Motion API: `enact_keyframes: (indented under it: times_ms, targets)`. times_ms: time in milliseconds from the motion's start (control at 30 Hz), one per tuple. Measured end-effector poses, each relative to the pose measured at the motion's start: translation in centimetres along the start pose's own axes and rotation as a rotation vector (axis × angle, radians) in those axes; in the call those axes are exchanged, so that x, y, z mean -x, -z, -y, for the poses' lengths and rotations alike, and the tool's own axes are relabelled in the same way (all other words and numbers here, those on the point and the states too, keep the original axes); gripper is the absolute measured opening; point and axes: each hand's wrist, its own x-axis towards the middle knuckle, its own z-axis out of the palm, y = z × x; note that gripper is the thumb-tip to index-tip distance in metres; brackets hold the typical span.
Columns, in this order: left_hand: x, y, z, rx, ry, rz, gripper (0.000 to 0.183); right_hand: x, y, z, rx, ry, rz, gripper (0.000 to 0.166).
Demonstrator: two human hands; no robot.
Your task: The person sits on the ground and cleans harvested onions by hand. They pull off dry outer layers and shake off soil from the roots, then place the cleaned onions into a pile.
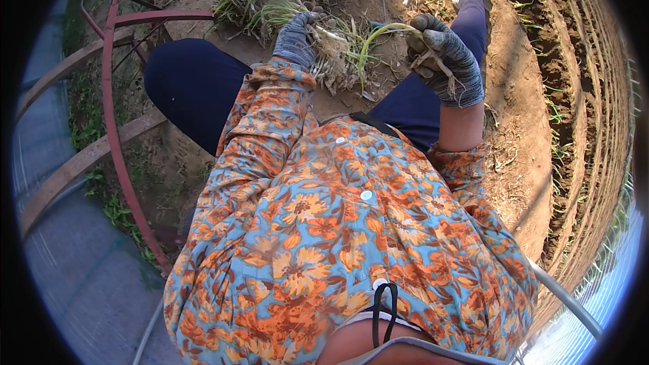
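Observation:
My left hand [298, 38], in a grey knit work glove, is closed around a bunch of green-stemmed plants with white bases and stringy roots, possibly spring onions. Their roots [332, 45] point to the right. My right hand [446, 58], gloved the same way, grips a few wilted stems whose pale roots hang over the palm; one long bent green leaf [372, 43] arches down to the left. A big heap of similar plants [253, 0] lies on the soil beyond my left hand, and more rooty stems [324, 73] lie on the ground between my legs.
A red metal frame [109, 76] and curved brown bars [91, 157] stand at the left, beside grey sheeting [76, 274]. Furrowed soil with small green shoots [557, 106] runs along the right. My bent knee [195, 86] and outstretched leg [469, 25] flank the plants. A grey pipe [568, 299] is at lower right.

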Motion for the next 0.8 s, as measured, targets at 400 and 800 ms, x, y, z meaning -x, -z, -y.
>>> enact_keyframes:
  times_ms: [400,800]
  targets:
    - [2.1,-3.3,1.4,0.148,0.093,0.283,0.051,-4.9,-0.6,-7.6,1.229,0.237,-0.35,0.02]
    - [1.0,-3.8,1.7,0.359,0.028,0.239,0.04,-5.1,-2.7,-7.5,1.553,0.228,-0.387,0.024]
